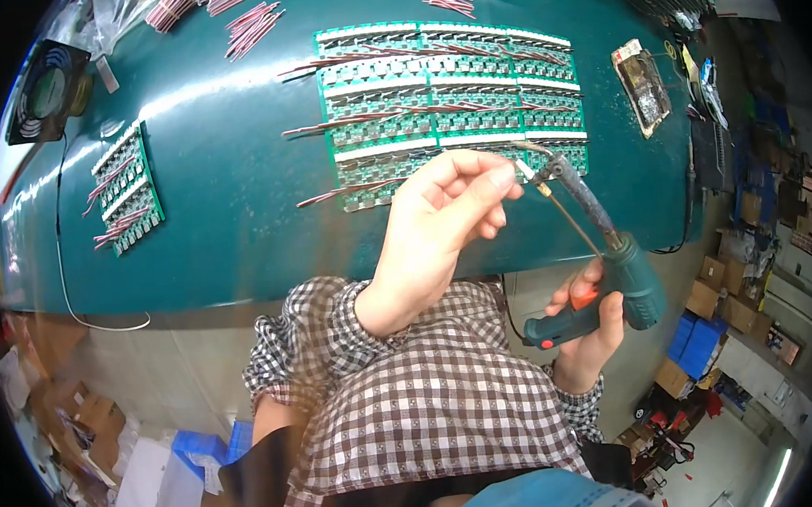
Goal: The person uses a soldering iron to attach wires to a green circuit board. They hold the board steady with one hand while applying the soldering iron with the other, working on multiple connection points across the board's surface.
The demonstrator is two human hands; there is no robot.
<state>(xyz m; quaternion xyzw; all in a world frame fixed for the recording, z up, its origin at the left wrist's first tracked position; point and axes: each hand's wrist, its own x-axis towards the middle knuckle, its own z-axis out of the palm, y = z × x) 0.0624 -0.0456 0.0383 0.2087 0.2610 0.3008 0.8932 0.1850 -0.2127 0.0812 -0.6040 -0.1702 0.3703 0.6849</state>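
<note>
At the far left a black fan (45, 88) sits at the table's corner, and near it a small green circuit board (128, 189) lies on the teal table (227, 218) with red wires across it. Loose bundles of red wires (253, 26) lie along the far edge. In the middle a large panel of green circuit boards (452, 97) lies flat, some rows already carrying wires.

The left hand (441, 219) hovers over the panel's near edge, fingers pinched shut on what looks like a thin wire end, though the piece itself is too small to tell. Just to its right the soldering gun (602, 269) is gripped by the right hand (589, 321), closed round the handle, its tip almost touching the pinched piece.

To do this well, the left hand should keep the piece steady and its fingers back from the hot tip.

No open container shows its contents; cardboard boxes (725, 304) and blue crates (700, 342) stand on the floor at right.
</note>
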